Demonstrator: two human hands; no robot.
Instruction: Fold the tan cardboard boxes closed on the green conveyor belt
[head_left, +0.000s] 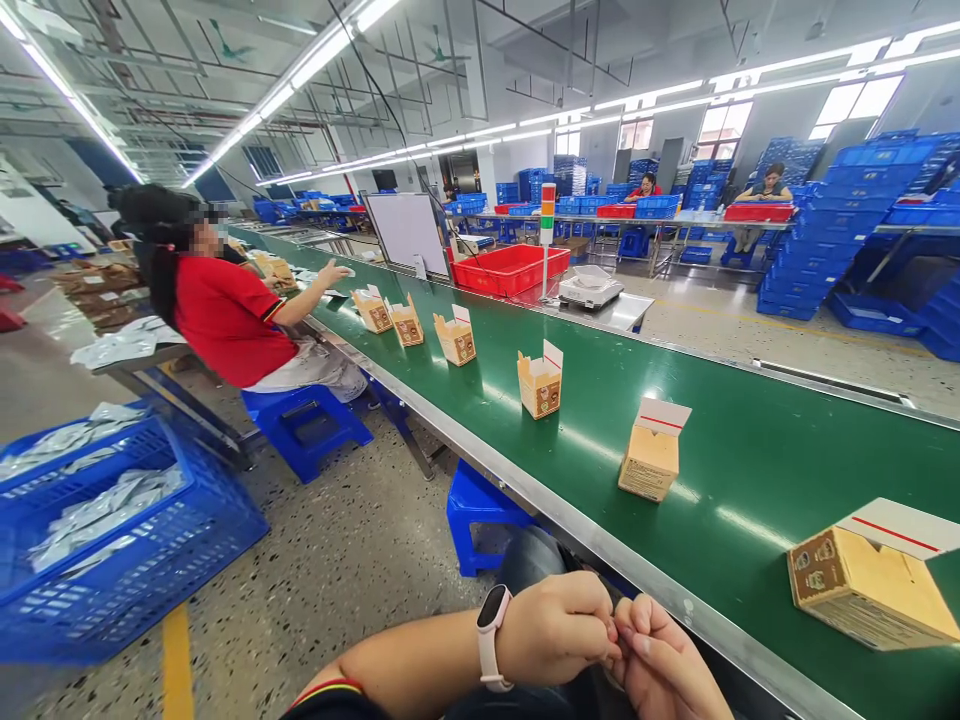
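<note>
Low in the head view, my left hand [559,630], with a pink-strapped watch [493,635] at its wrist, is closed, its fingertips pinched against those of my right hand [664,655]. The right hand's fingers are closed too. Anything between them is too small or hidden to make out. Both hands sit over my lap, just short of the conveyor's metal edge. On the green belt [720,420] beyond stand small tan cartons. The nearest carton [874,585] and the carton behind it [651,460] have a white flap with a red line raised. Another carton [540,385] has its top flaps up.
At the left a co-worker in red [232,310] sits reaching over the belt. A blue crate [150,540] of silvery packets stands on the floor, near a blue stool [480,510]. Across the belt are a red bin [510,270], a scale [591,290] and stacked blue crates [817,230].
</note>
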